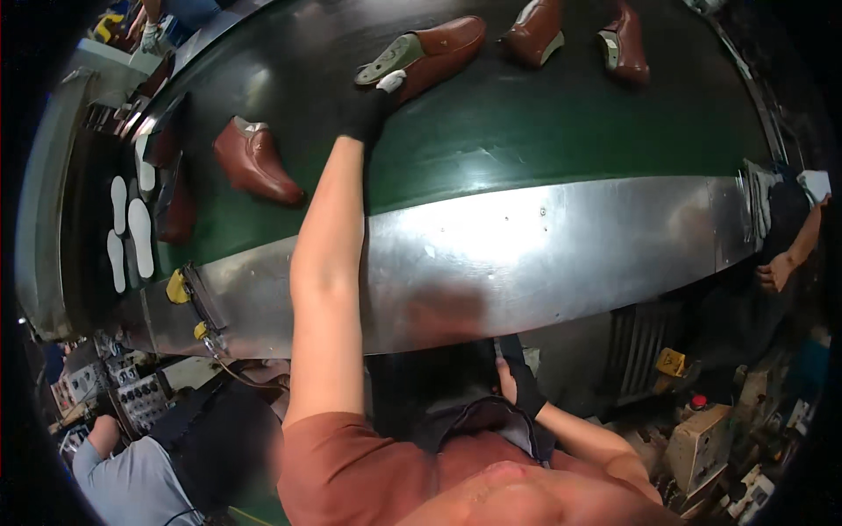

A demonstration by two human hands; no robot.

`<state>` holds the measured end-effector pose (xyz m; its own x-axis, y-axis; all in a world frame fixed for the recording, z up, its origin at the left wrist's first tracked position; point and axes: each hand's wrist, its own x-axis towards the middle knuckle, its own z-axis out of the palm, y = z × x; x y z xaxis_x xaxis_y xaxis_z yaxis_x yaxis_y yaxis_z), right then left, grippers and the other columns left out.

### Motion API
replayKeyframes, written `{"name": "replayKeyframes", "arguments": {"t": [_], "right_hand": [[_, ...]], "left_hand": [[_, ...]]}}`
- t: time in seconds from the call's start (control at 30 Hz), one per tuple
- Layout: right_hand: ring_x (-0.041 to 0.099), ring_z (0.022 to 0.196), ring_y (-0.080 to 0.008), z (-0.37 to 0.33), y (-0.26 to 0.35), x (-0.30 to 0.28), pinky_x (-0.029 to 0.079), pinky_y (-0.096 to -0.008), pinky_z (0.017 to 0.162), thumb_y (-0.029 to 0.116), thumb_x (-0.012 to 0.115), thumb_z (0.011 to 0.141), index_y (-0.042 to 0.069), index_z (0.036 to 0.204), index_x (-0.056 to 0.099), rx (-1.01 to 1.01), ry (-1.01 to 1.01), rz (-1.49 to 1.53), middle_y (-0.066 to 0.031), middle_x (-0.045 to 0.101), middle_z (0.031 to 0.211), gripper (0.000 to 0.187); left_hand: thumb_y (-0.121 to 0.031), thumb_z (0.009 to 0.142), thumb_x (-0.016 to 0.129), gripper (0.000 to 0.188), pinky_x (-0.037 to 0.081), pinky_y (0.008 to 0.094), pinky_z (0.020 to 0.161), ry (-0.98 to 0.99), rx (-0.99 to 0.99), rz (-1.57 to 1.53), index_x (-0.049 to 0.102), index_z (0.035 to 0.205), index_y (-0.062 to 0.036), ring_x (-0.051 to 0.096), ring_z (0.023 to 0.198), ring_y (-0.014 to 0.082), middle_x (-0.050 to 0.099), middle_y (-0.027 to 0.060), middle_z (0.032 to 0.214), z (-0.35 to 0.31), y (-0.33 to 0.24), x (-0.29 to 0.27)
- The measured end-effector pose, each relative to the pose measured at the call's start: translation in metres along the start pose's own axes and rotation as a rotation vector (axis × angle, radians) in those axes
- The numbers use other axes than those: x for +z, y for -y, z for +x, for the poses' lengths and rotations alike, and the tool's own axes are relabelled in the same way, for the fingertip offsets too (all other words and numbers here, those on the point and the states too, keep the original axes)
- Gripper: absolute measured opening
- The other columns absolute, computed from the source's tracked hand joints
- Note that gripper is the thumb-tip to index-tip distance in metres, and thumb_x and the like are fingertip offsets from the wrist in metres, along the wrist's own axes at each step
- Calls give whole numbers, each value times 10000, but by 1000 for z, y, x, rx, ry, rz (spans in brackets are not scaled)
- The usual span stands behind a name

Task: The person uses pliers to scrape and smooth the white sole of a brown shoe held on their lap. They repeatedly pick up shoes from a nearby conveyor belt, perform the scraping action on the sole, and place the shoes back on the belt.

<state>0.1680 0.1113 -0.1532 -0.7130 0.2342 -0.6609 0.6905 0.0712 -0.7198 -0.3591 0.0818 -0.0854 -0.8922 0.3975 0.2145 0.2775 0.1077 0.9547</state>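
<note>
My left arm stretches far out over a dark green conveyor belt (pixel 491 158). My left hand (pixel 368 110), in a black glove with pale fingertips, is closed at the near edge of a brown leather shoe (pixel 447 44). A pale greenish inner piece shows at that shoe's left end. Low beside my body, under the metal edge, my right hand (pixel 519 384) wears a black glove with bare fingers. Its fingers are curled by a dark flat thing that I cannot make out.
Brown shoes (pixel 535 35) (pixel 624 48) lie at the far right, another (pixel 256 162) on the left. White insoles (pixel 140 237) lie at the left end. A metal ledge (pixel 526 245) borders the belt. Co-workers' parts show: a hand (pixel 776 273) right, a grey sleeve (pixel 140 482) lower left.
</note>
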Motion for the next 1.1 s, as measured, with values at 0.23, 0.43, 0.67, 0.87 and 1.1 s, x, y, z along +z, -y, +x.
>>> {"name": "replayKeyframes", "arguments": {"t": [0.23,0.43,0.67,0.87,1.1], "right_hand": [[561,493,-234,-5,14,14,422,-376,515,322,354,968,-13,671,528,-22,-81,89,-137,522,531,480],[541,486,-185,-14,12,12,457,-364,542,201,425,938,-22,938,561,-65,-82,137,-109,587,698,261],[508,518,-101,-41,-11,30,427,-254,470,297,405,951,17,1143,487,-306,-100,131,-59,524,780,350],[536,514,-117,-94,-48,22,424,-263,482,446,371,949,28,878,542,58,-89,227,-32,510,623,458],[538,573,-97,-166,-58,10,434,-247,542,468,331,961,35,833,501,-61,61,226,-34,547,658,482]], "left_hand": [[-360,812,614,539,416,359,895,-45,-263,36,515,1155,43,558,1004,270,578,172,1091,-43,-9,-18],[-446,641,727,761,402,411,927,-125,139,879,470,1166,41,515,1052,366,530,238,1118,-70,-32,37],[-235,838,615,385,476,312,808,319,-719,-661,529,1130,0,588,877,194,605,86,1027,-131,-45,-59],[-128,743,644,553,406,338,942,7,1,302,452,1245,1,528,1071,216,538,130,1183,-414,-102,-176],[-172,629,773,546,369,401,992,147,45,-5,569,1114,-27,493,1154,275,528,124,1250,-498,-144,-79]]}}
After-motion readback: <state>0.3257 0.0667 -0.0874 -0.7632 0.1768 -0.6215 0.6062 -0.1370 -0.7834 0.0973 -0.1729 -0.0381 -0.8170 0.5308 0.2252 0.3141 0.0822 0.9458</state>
